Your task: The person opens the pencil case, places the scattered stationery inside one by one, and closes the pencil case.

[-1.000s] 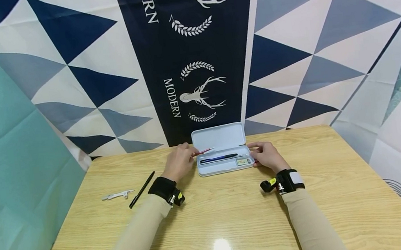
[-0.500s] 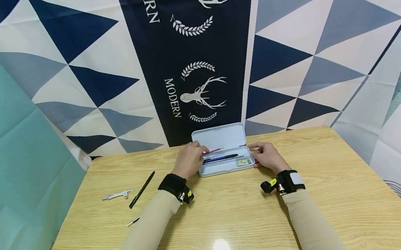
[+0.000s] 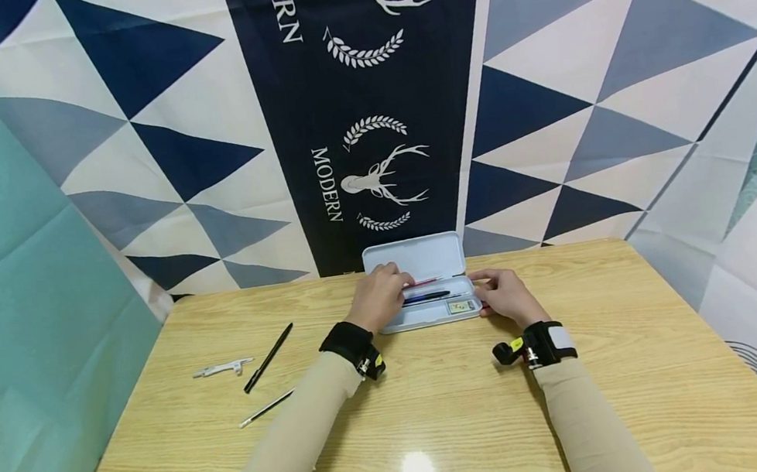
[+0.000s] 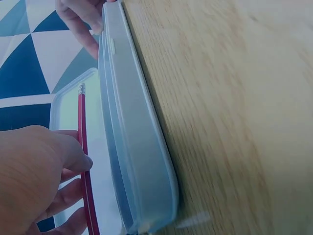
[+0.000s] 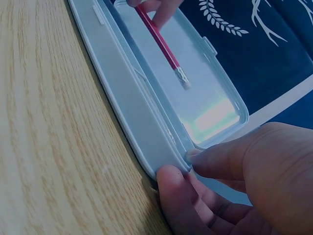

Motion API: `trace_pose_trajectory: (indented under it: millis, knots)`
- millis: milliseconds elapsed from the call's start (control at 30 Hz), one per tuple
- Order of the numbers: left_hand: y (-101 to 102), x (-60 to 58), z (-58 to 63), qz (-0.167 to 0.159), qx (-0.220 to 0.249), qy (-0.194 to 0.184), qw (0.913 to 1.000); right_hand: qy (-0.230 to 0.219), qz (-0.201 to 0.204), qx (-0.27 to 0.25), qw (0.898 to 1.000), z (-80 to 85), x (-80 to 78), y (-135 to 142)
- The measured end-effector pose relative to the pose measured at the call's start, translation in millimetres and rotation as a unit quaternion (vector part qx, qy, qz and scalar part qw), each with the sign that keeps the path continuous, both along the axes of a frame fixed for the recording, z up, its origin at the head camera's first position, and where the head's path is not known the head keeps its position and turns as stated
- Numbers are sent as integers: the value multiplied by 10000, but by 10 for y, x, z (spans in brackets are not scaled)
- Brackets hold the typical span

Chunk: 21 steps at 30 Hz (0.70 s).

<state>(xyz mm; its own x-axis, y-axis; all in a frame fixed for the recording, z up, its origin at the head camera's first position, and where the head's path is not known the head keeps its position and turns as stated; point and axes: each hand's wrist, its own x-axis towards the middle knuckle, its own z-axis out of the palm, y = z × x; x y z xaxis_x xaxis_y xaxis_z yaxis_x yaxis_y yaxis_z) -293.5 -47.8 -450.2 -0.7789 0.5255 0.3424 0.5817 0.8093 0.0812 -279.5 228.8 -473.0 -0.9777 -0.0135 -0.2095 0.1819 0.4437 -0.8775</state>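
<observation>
My left hand (image 3: 377,297) pinches a red pencil (image 4: 84,122) between thumb and fingers, over the opened light-blue pencil case (image 3: 430,322). The pencil's metal ferrule and eraser end point toward the case's right side in the head view. With thumb and fingers, my right hand (image 3: 503,296) grips the right end of the case; the thumb lies at the rim and a finger against the outer wall. Inside the case lie a blue pen (image 3: 427,296), partly behind the left hand, and a small patterned block (image 3: 461,307) in the front right compartment.
On the table's left lie a black pen (image 3: 268,359), a white compass-like tool (image 3: 221,369) and a slim pen (image 3: 265,409) with a white end. The case lid (image 3: 416,259) stands raised near a patterned cloth backdrop (image 3: 385,110).
My left hand has moved right with the red pencil, from the case's left edge to over the case. The slim pen has come into view from behind the left forearm. The right hand stays put.
</observation>
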Motion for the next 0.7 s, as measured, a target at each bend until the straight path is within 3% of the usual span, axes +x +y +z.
trace_pose_trajectory:
  millis: [567, 667, 700]
  knots:
    - [182, -28, -20, 88, -201, -131, 9997, 91, 85, -13, 9999, -13, 19, 4]
    - [195, -57, -62, 23, -73, -73, 9999, 88, 78, 5, 9999, -17, 16, 7]
    - [199, -116, -146, -29, -30, 16, 10000, 81, 69, 7, 9999, -20, 13, 7]
